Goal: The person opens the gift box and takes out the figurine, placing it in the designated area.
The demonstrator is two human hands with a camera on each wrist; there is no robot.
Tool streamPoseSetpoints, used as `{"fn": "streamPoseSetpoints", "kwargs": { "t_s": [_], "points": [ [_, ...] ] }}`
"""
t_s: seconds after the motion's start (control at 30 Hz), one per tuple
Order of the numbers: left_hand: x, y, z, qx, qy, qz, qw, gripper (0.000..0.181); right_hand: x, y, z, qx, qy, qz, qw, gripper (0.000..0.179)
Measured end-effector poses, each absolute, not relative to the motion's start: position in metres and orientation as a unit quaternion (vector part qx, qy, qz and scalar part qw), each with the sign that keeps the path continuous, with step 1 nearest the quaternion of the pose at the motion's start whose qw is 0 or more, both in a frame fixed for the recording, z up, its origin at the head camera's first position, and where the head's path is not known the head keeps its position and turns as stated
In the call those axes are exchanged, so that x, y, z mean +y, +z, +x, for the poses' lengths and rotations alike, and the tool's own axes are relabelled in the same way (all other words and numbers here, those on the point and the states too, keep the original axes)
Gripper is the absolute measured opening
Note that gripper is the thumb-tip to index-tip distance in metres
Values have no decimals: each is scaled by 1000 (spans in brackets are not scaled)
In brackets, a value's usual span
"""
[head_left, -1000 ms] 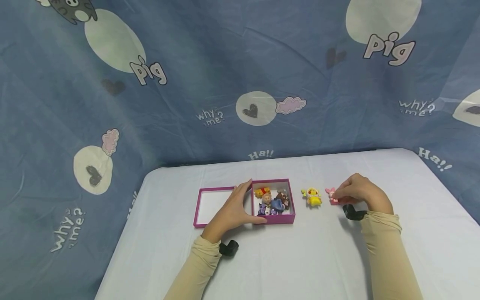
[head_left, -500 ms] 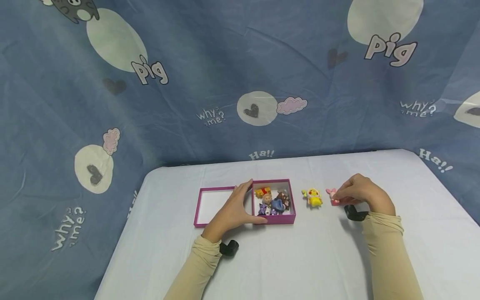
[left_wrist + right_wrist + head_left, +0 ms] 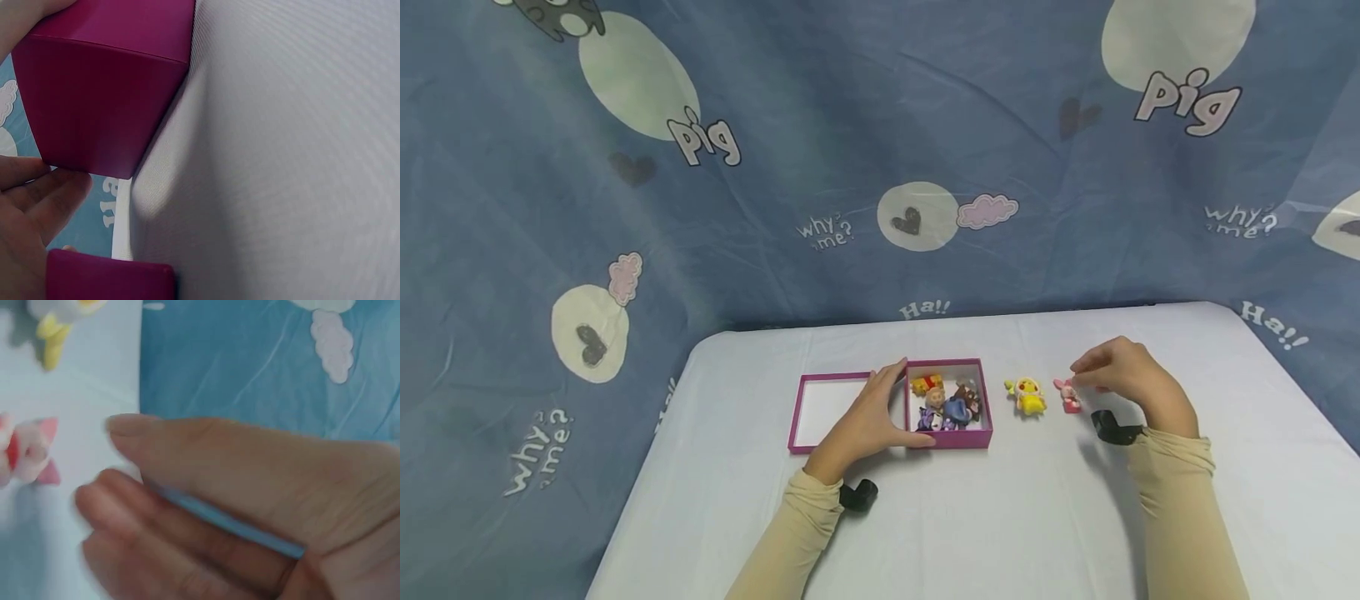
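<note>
My left hand (image 3: pixel 861 421) holds a magenta box (image 3: pixel 962 439) from its left side, thumb along the front wall and fingers at the back corner. Several small toy figurines (image 3: pixel 957 411) lie in the box. In the left wrist view, fingertips touch the far edge of the box (image 3: pixel 100 112). My right hand (image 3: pixel 1127 375) hovers beside a pink rabbit-like figurine (image 3: pixel 1069 398) that stands on the table. The right wrist view shows the fingers loosely bent, holding nothing, apart from the pink figurine (image 3: pixel 28 451). A yellow figurine (image 3: pixel 1028 397) stands between the box and the pink one.
A shallow magenta-edged tray or lid (image 3: pixel 823 412) with a white inside lies left of the box, partly hidden by my left hand. White cloth covers the table (image 3: pixel 1000 525). A blue printed curtain (image 3: pixel 760 275) hangs behind it.
My right hand has let go of the pink figurine and lifted slightly up and away from it. The figurine stays in place. My left hand still holds the box.
</note>
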State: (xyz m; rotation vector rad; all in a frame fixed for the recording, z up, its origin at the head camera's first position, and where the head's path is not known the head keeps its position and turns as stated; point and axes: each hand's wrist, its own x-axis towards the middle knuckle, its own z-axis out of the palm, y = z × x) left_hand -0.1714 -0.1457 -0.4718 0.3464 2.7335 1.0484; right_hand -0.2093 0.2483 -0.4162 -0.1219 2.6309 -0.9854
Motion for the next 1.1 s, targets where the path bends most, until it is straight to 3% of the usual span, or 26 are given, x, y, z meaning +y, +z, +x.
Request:
{"fn": "streamPoseSetpoints", "kwargs": {
  "t_s": [0.13, 0.23, 0.77, 1.1],
  "points": [
    [-146, -472, -171, 924, 352, 120, 95, 132, 235, -411, -207, 929, -339, -121, 90, 30],
    [-147, -472, -171, 923, 352, 124, 93, 132, 220, -407, -203, 922, -349, -152, 67, 28],
    [-149, -472, -172, 923, 350, 132, 90, 131, 123, -414, -194, 904, -250, -345, 42, 30],
    [-148, -471, -172, 922, 352, 131, 96, 131, 101, -418, -193, 897, -216, -380, 64, 28]
  ]
}}
